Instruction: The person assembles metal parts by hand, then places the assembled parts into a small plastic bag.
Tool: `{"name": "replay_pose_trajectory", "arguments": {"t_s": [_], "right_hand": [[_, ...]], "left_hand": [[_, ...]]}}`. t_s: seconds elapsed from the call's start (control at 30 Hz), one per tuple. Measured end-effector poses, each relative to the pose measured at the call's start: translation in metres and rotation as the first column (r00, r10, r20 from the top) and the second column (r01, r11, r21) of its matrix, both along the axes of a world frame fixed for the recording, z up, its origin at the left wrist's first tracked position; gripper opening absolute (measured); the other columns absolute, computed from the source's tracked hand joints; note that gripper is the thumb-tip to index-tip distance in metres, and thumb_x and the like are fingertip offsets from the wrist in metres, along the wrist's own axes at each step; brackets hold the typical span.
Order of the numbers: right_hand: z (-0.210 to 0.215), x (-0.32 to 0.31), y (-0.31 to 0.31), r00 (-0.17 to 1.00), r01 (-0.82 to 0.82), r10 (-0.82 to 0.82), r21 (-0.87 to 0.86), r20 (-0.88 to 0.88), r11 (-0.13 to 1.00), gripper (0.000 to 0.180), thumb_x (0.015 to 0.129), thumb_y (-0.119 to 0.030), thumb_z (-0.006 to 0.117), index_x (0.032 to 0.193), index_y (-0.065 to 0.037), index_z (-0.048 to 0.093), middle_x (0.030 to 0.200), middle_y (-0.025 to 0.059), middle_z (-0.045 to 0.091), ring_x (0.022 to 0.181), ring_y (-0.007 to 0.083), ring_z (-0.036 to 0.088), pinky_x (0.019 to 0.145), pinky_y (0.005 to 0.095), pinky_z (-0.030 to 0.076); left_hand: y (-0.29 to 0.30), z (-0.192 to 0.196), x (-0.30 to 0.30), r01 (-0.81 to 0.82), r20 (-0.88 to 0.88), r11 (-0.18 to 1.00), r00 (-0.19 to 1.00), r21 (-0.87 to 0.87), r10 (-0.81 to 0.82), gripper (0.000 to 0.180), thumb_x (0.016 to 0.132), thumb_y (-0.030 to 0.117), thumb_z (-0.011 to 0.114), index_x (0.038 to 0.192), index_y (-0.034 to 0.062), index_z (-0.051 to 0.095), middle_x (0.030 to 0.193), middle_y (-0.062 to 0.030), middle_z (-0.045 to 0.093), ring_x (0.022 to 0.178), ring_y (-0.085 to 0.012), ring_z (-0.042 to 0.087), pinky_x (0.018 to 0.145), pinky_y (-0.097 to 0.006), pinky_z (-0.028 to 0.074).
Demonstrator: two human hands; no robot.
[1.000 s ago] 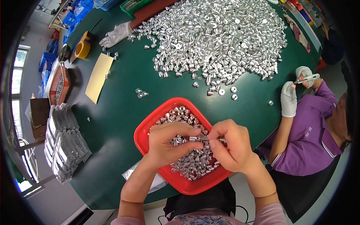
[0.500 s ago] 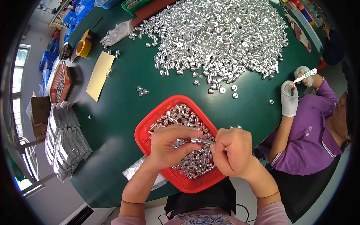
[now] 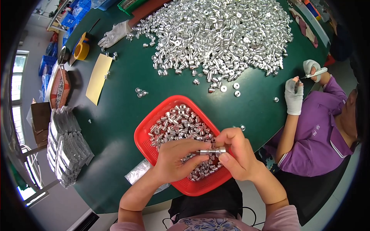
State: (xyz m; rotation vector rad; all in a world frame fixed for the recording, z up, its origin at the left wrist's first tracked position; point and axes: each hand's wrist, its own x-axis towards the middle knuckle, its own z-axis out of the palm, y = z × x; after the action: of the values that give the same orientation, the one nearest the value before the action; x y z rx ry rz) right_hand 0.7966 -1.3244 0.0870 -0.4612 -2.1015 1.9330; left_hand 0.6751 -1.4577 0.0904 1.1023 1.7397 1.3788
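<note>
Over the red plastic basket [image 3: 152, 115], my two hands meet at a slim metal rod. My left hand [image 3: 175, 158] pinches the metal rod [image 3: 208, 152] between thumb and fingers near its left end. At its right end sits a small shiny metal cylinder [image 3: 222, 150], gripped between the thumb and forefinger of my right hand [image 3: 242, 156]. Whether the rod passes through this cylinder I cannot tell. Beneath my hands the basket holds many small silvery metal parts [image 3: 179, 121], some with a hole in the end. The basket overhangs the table's near edge.
A big heap of metal parts [image 3: 216, 34] covers the far side of the green table [image 3: 115, 134]. Bagged parts [image 3: 69, 146] are stacked at the left, near yellow tape [image 3: 81, 50] and a sheet of card [image 3: 98, 79]. At the right, a co-worker [image 3: 312, 127] in gloves holds a white tool.
My right hand has gone from a fist at the rod's end to a thumb-and-forefinger pinch on a metal cylinder there. My left hand keeps its grip. The co-worker's hands have shifted slightly.
</note>
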Motion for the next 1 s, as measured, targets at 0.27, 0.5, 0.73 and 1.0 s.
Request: {"name": "replay_pose_trajectory", "arguments": {"t_s": [0.27,0.5,0.73,1.0], "right_hand": [[-0.011,0.009,-0.010,0.997,-0.043,0.028,0.222,0.070,0.974,0.014,0.075,-0.017,0.051,0.068,-0.005,0.048,0.053,0.0097,0.048,0.046,0.0283,0.049,0.043,0.0338,0.039],[0.002,0.003,0.002,0.998,-0.034,0.015,0.300,0.065,0.953,0.012,0.074,-0.011,0.049,0.066,-0.003,0.046,0.050,0.0079,0.045,0.041,0.0224,0.046,0.041,0.0292,0.036],[0.015,-0.042,-0.007,0.990,-0.141,0.133,0.201,0.053,0.969,0.018,0.075,-0.015,0.053,0.063,-0.004,0.046,0.047,0.0087,0.044,0.038,0.0195,0.045,0.038,0.0272,0.034],[0.022,-0.039,-0.056,0.895,-0.438,0.445,0.227,0.024,0.870,0.019,0.074,-0.018,0.057,0.064,-0.004,0.049,0.045,0.0083,0.044,0.038,0.0214,0.046,0.038,0.0283,0.035]], "left_hand": [[0.001,0.001,0.009,0.100,-0.036,0.993,0.994,-0.057,-0.102,0.020,0.067,0.011,0.067,0.084,0.0053,0.059,0.072,-0.0071,0.060,0.060,-0.0209,0.058,0.050,-0.027,0.045],[0.007,0.007,-0.005,0.112,0.080,0.993,0.991,-0.026,-0.110,0.019,0.069,0.011,0.065,0.086,0.0056,0.057,0.078,-0.0057,0.059,0.064,-0.0195,0.057,0.055,-0.027,0.046],[-0.004,0.022,-0.022,0.005,0.176,0.998,0.984,-0.069,0.007,0.015,0.078,0.010,0.052,0.089,0.0028,0.045,0.078,-0.0104,0.051,0.069,-0.0207,0.052,0.057,-0.030,0.042],[-0.089,0.034,0.004,-0.157,0.285,0.985,0.943,-0.070,0.171,0.013,0.084,0.013,0.045,0.087,0.0023,0.039,0.073,-0.0107,0.049,0.065,-0.0218,0.051,0.056,-0.032,0.039]]}}
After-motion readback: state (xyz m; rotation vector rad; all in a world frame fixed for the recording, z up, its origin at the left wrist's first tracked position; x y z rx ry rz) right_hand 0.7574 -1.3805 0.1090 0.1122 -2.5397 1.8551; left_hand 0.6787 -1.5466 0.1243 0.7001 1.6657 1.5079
